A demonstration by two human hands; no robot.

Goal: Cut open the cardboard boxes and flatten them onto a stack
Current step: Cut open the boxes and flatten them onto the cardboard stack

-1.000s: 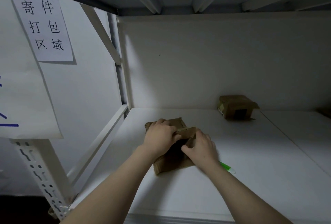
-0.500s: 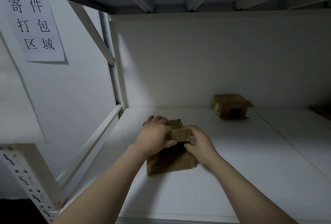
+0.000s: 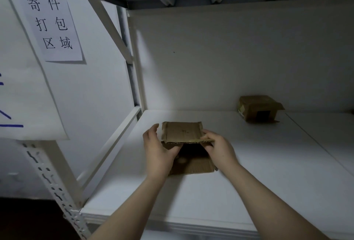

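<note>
Shelving [image 3: 249,182] of white board carries two cardboard boxes. The near box [image 3: 191,165] sits at the front left between my two hands, and the far box [image 3: 257,110] stands well apart by the back wall. My left hand [image 3: 158,153] grips the near box's left side, thumb inside the opening. My right hand [image 3: 220,149] pinches the raised flap [image 3: 182,131] at its right corner.

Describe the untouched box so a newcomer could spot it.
On the white shelf, follow the back wall rightward. A small brown cardboard box sits there alone. The other box, nearer the front, is held by the left hand and right hand.
</note>
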